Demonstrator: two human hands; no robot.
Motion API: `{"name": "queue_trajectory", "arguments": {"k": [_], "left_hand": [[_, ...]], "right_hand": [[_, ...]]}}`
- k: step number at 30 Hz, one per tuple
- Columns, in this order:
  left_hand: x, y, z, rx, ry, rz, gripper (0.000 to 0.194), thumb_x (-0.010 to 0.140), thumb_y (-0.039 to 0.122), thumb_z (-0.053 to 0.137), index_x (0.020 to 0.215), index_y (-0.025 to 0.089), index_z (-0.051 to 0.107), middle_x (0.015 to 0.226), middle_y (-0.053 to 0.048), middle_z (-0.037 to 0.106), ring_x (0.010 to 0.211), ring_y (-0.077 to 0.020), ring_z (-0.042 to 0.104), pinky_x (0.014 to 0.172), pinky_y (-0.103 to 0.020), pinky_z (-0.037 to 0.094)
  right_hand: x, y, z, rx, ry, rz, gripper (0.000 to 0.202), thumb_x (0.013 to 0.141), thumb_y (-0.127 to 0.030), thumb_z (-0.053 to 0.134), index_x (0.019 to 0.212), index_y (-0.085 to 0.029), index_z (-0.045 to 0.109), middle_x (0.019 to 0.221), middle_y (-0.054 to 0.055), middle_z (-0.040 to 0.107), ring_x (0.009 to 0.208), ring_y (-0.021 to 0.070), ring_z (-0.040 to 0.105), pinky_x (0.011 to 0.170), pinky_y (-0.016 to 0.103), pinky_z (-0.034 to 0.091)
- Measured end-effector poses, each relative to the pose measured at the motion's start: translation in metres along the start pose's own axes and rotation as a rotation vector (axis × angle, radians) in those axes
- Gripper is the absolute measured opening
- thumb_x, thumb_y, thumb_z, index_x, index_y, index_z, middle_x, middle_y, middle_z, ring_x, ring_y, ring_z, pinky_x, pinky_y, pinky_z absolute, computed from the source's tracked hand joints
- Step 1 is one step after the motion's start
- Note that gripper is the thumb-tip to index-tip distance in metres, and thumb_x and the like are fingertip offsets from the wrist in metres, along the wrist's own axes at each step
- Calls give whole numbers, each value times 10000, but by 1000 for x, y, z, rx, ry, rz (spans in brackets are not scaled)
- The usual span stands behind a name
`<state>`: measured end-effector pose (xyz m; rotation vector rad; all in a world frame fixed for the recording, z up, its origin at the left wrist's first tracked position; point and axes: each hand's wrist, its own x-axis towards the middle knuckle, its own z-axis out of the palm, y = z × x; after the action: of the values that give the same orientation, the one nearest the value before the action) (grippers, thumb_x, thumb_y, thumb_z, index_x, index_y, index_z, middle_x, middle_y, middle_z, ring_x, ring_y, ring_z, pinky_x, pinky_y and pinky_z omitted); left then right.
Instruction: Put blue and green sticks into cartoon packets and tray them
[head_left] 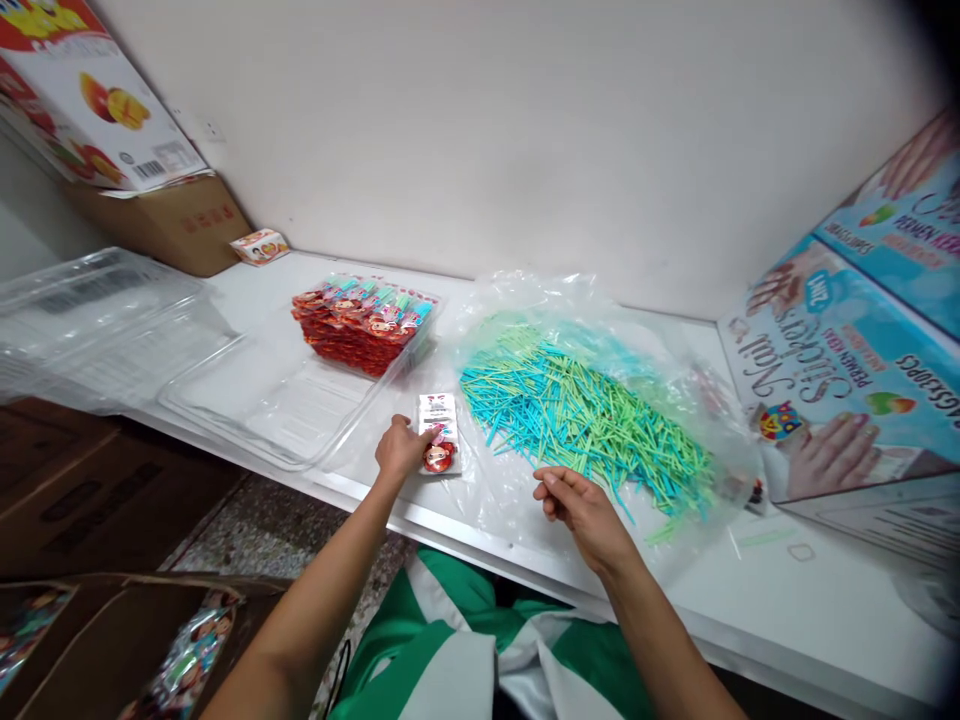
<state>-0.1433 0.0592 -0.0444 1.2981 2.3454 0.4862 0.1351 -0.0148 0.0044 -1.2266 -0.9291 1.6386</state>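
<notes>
A small white and red packet (439,458) with a cartoon face lies near the table's front edge. My left hand (401,449) grips its left side, fingers curled, with a fingertip over its front. To the right, a loose heap of thin green and blue plastic sticks (577,405) spreads over a clear plastic bag (491,495). My right hand (581,508) is at the heap's near edge, thumb and fingers pinched together. Whatever is between those fingertips, if anything, is too small to make out.
An open clear plastic tray (255,440) holds stacked red packets (356,335) at its back. More clear containers (97,320) stand at left, near cartons (176,215). Blue printed boxes (847,390) stand at right, with a rubber band (801,552) before them. Open cartons (97,640) sit below left.
</notes>
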Motion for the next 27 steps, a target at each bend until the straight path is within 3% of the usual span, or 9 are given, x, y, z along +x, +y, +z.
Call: {"name": "queue_trajectory", "arguments": {"k": [4, 12, 16, 18, 20, 22, 24, 27], "left_hand": [[4, -6, 4, -116, 0, 28, 355, 645, 539, 586, 755, 202, 569, 787, -40, 651, 727, -191, 589, 570, -249, 351], [2, -9, -10, -181, 13, 34, 261, 686, 449, 555, 685, 196, 624, 709, -49, 664, 673, -192, 593, 581, -262, 372], [-15, -6, -26, -228, 141, 62, 219, 680, 419, 569, 719, 205, 593, 762, -35, 653, 722, -187, 584, 622, -263, 388], [-33, 1, -30, -421, 199, 76, 218, 668, 408, 590, 685, 195, 549, 693, -14, 618, 667, -162, 567, 611, -252, 401], [-58, 12, -29, -746, 98, 86, 246, 636, 392, 636, 667, 184, 509, 619, 15, 572, 577, -126, 538, 565, -232, 408], [-85, 23, -22, -1001, -155, 112, 284, 602, 374, 686, 677, 174, 499, 585, 37, 548, 514, -95, 509, 528, -214, 400], [-109, 33, -12, -1110, -382, 91, 314, 570, 356, 729, 678, 162, 507, 558, 46, 541, 477, -77, 493, 504, -200, 386], [-125, 42, -1, -1177, -595, 11, 358, 574, 351, 746, 817, 147, 580, 695, -15, 635, 579, -110, 572, 547, -213, 420]], "right_hand": [[-4, 3, 1, -8, -8, -6, 294, 721, -427, 633, 865, -171, 645, 708, 27, 617, 556, 103, 486, 523, 230, 366], [-12, 8, -4, -1, 9, -12, 304, 706, -440, 640, 855, -175, 649, 701, 25, 625, 547, 105, 492, 521, 239, 360], [-14, 9, -1, -42, 16, -37, 297, 709, -444, 634, 843, -179, 644, 696, 22, 625, 547, 109, 486, 519, 238, 356], [-14, 11, 6, -91, 18, -66, 299, 712, -442, 630, 870, -188, 639, 726, 27, 633, 588, 125, 510, 542, 246, 373], [-13, 15, 16, -135, 18, -104, 341, 695, -425, 650, 955, -205, 624, 818, 37, 646, 700, 152, 552, 615, 266, 409], [-11, 21, 28, -157, -6, -130, 388, 669, -404, 677, 1001, -214, 610, 879, 36, 645, 785, 165, 565, 683, 279, 423], [-9, 28, 35, -169, -66, -113, 292, 688, -413, 654, 885, -200, 623, 749, 10, 631, 682, 140, 553, 621, 258, 414], [-9, 37, 34, -179, -133, -79, 232, 735, -419, 603, 729, -187, 580, 577, -37, 551, 516, 95, 465, 504, 219, 350]]}}
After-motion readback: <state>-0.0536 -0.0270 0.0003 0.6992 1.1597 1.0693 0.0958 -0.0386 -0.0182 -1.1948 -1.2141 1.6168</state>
